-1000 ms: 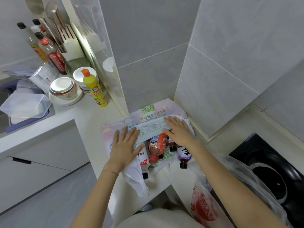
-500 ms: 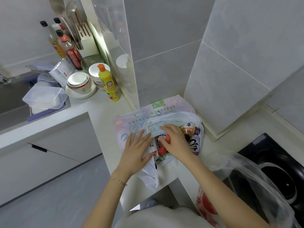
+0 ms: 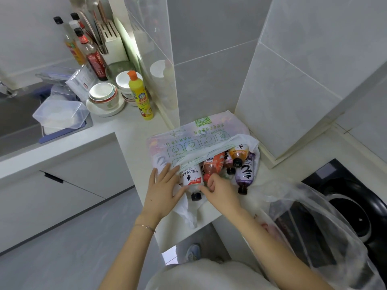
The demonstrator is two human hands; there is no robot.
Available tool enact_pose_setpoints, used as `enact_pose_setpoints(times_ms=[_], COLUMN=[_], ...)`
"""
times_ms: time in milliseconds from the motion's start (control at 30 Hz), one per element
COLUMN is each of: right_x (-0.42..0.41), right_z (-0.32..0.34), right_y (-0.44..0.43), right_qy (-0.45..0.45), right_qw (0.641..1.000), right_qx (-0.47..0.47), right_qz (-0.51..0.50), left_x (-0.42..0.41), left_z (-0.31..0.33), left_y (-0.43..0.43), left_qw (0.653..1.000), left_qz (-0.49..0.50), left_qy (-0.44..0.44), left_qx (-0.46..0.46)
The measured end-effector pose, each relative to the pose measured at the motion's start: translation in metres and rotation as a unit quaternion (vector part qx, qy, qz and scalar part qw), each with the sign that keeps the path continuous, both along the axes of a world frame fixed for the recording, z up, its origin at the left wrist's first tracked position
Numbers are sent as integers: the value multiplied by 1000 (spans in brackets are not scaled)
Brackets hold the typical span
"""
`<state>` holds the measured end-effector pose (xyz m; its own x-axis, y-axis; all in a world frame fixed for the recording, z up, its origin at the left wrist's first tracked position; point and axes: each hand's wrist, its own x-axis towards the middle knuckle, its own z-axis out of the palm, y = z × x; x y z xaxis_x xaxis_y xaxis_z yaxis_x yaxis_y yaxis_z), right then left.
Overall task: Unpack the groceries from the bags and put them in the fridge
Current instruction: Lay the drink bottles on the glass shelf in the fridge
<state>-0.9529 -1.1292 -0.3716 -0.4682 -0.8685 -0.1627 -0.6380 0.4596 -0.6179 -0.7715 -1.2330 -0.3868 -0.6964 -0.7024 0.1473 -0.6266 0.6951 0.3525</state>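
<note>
Several bottles (image 3: 245,174) lie in the open mouth of the bag (image 3: 188,139) on the counter (image 3: 134,130). The left hand (image 3: 162,191) rests straight-fingered on the bag beside the white bottle (image 3: 191,177). The right hand (image 3: 219,190) curls at that bottle's neck, grip unclear. Best to pin the bag flat and draw one bottle out by its shoulder.

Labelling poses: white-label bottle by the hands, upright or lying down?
Lying down: white-label bottle rests on its side, half out of the bag, black cap toward the person.
</note>
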Motion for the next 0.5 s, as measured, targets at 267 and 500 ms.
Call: enact_pose_setpoints(times_ms=[267, 500], right_x=[20, 37], right_z=[-8, 0], right_y=[4, 1], right_qy=[-43, -149], right_qw=[994, 987], right_qx=[101, 57], right_qz=[20, -36], left_x=[1, 4], left_z=[-11, -8], left_y=[2, 3], left_qw=[999, 999], left_qz=[-25, -31], left_qy=[-14, -22], left_qx=[-40, -25])
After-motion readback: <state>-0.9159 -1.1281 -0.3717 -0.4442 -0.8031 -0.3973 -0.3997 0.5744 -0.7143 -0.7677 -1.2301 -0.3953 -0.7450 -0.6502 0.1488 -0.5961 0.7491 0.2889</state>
